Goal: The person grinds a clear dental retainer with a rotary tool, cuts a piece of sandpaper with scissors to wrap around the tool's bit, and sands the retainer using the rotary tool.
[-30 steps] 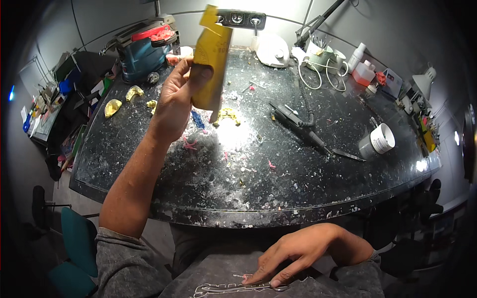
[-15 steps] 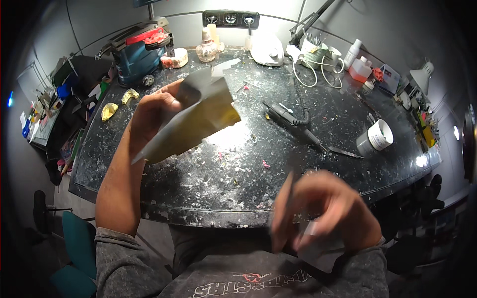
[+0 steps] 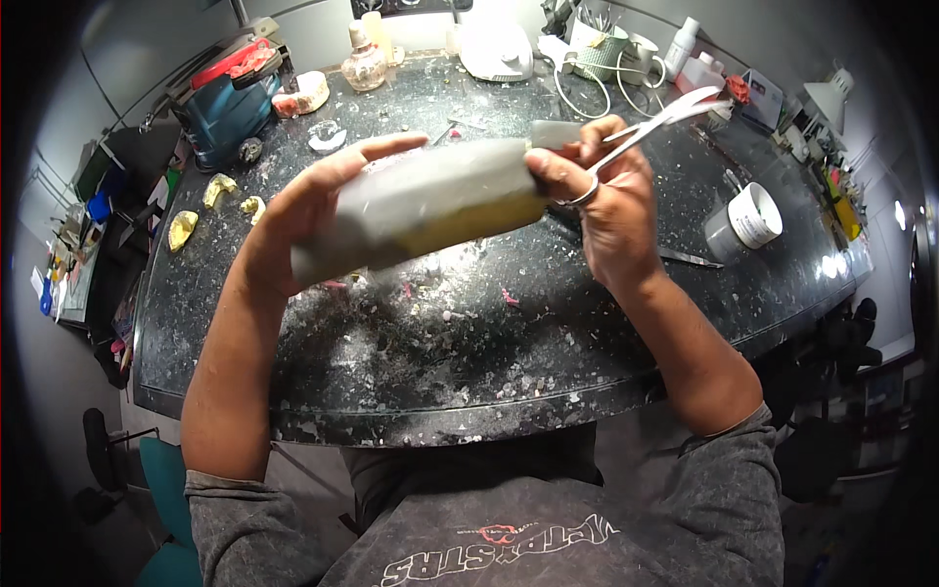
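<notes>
With twelve o'clock straight away from the person, a dusty dark-grey shirt (image 3: pixel 489 538) is nearest, at six. Beyond it runs the near edge of the black, debris-speckled table (image 3: pixel 450 391), with a small pink scrap (image 3: pixel 510 296) lying near its middle.

Over the table, a bent grey-and-yellow sheet (image 3: pixel 430 210) is held up between the two hands, slanting from eight o'clock to two. The left hand (image 3: pixel 293 215) is at its left end, the uppermost fingers stretched out along the far edge; the sheet hides the rest, so I cannot tell how firmly they close. The right hand (image 3: pixel 618 205) pinches the right end, thumb on the near face. A small grey flap (image 3: pixel 555 133) shows just beyond that thumb. Silver metal scissors (image 3: pixel 636 139) hang on the same hand, one ring by the thumb, their length pointing to two o'clock.

Farther out, a white-topped round tub (image 3: pixel 755 213) stands toward three, and yellow arch-shaped pieces (image 3: pixel 183 230) lie toward nine. At the far side are a teal machine (image 3: pixel 227 115) toward ten, a clear rounded bottle (image 3: pixel 364 67) toward eleven and a white rounded device (image 3: pixel 496 49) at twelve.
</notes>
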Motion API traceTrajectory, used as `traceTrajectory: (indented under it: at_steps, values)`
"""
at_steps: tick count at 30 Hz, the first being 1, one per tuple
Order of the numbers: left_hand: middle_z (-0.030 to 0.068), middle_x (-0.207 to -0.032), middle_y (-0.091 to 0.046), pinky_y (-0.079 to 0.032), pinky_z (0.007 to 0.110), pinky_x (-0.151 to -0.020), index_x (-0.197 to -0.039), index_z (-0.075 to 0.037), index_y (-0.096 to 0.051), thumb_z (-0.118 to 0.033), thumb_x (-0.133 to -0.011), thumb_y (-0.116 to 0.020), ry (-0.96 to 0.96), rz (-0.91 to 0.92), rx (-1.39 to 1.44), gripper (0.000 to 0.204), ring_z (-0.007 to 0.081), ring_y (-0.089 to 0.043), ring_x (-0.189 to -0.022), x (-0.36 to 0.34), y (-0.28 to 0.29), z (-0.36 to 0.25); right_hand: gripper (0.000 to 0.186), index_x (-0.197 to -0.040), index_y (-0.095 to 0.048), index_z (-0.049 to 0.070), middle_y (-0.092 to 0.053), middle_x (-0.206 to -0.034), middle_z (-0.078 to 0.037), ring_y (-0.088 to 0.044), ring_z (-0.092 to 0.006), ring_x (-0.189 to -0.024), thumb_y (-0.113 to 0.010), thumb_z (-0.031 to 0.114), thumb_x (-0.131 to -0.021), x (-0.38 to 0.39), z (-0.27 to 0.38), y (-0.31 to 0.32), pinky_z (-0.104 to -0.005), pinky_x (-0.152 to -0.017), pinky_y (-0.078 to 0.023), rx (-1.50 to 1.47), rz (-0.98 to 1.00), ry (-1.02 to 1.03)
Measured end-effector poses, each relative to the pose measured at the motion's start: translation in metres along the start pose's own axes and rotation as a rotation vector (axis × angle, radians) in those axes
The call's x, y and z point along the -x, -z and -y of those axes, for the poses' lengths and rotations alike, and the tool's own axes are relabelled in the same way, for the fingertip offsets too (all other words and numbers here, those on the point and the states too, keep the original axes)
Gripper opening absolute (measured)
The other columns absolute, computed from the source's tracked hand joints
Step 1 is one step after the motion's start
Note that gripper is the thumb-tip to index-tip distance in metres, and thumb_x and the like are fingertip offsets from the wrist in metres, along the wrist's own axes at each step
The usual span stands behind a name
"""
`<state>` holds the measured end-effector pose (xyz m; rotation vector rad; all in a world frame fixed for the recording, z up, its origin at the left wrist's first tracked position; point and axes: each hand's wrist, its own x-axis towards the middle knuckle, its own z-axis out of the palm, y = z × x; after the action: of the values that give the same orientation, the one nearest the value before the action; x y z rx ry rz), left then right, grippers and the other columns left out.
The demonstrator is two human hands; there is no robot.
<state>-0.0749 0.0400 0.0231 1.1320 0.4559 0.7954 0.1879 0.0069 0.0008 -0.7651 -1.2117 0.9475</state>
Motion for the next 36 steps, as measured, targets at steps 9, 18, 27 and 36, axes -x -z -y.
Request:
traceTrajectory:
  at_steps: [9, 18, 27, 36]
  values:
    - [0.0147, -0.114, -0.066, -0.056, 0.034, -0.087, -0.128, 0.004, -0.054, -0.003, -0.082, -0.067, -0.156, -0.184, -0.142, 0.048, 0.0214, -0.067, -0.102, -0.003, 0.016, 0.017, 0.037, -0.09, -0.042, 0.012, -0.059, -0.1, -0.01, -0.06, -0.018, -0.094, -0.077, 0.008, -0.083, -0.005, -0.013, 0.009, -0.0321, -0.087, -0.052, 0.074, -0.126, 0.123]
    - [0.0132, -0.104, -0.07, -0.055, 0.031, -0.086, -0.123, 0.006, -0.06, -0.001, -0.078, -0.069, -0.01, 0.049, -0.399, 0.047, 0.0183, -0.068, -0.095, 0.004, 0.0, 0.007, 0.032, -0.086, -0.048, 0.008, -0.066, -0.086, -0.008, -0.064, -0.0106, -0.077, -0.079, 0.002, -0.079, -0.001, 0.0, -0.003, -0.0219, -0.064, -0.051, 0.034, 0.554, -0.294]
    - [0.012, -0.127, -0.06, -0.047, 0.036, -0.099, -0.14, -0.003, -0.044, -0.007, -0.079, -0.072, -0.196, 0.018, -0.01, 0.067, 0.0211, -0.059, -0.114, -0.004, -0.012, 0.036, 0.037, -0.076, -0.042, 0.008, -0.059, -0.072, -0.003, -0.06, -0.0086, -0.069, -0.078, 0.007, -0.082, 0.022, -0.003, -0.023, -0.0238, -0.064, -0.053, 0.043, 0.011, 0.004]
    - [0.0067, -0.106, -0.061, -0.049, 0.024, -0.078, -0.134, 0.0, -0.05, -0.012, -0.069, -0.059, 0.079, -0.031, -0.273, 0.067, 0.0118, -0.058, -0.089, 0.005, -0.003, 0.019, 0.033, -0.088, -0.042, 0.008, -0.065, -0.084, -0.011, -0.065, -0.0143, -0.081, -0.073, -0.002, -0.082, 0.019, -0.009, -0.025, -0.0304, -0.079, -0.055, -0.096, 0.277, -0.097]
